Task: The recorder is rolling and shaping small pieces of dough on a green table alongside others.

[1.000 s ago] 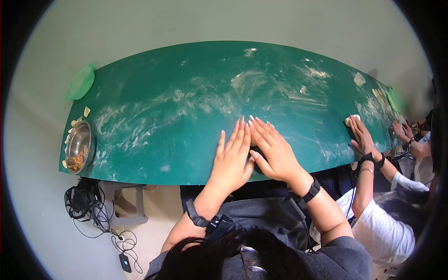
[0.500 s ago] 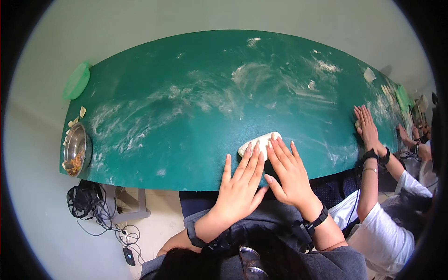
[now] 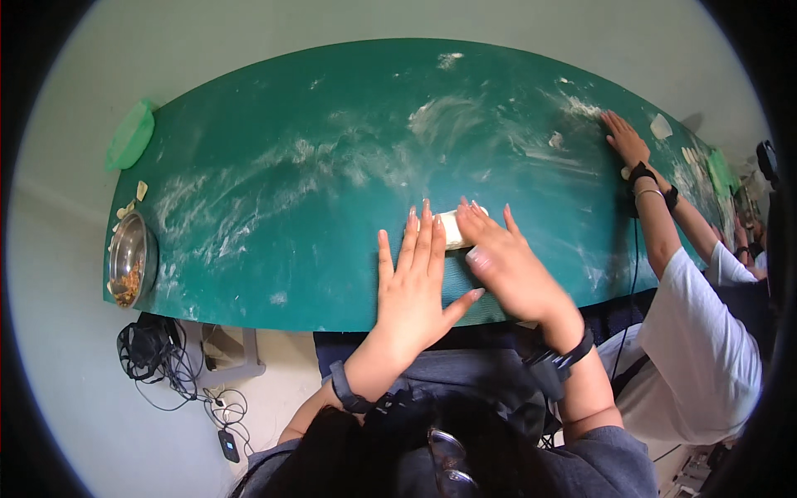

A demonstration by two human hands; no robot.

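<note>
Both my left hand (image 3: 411,292) and right hand (image 3: 521,272) lie flat, uncurled, on dough (image 3: 453,231): seemingly rolling; the next push wants even pressure.

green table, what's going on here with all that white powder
A person's left hand and right hand are laid over a piece of white dough, which shows between their fingers, on the powder-streaked green table. At the table's left end, a metal bowl holds some orange-brown food, with a green container farther back. On the right, a co-worker's hand is stretched out over the table.
</note>
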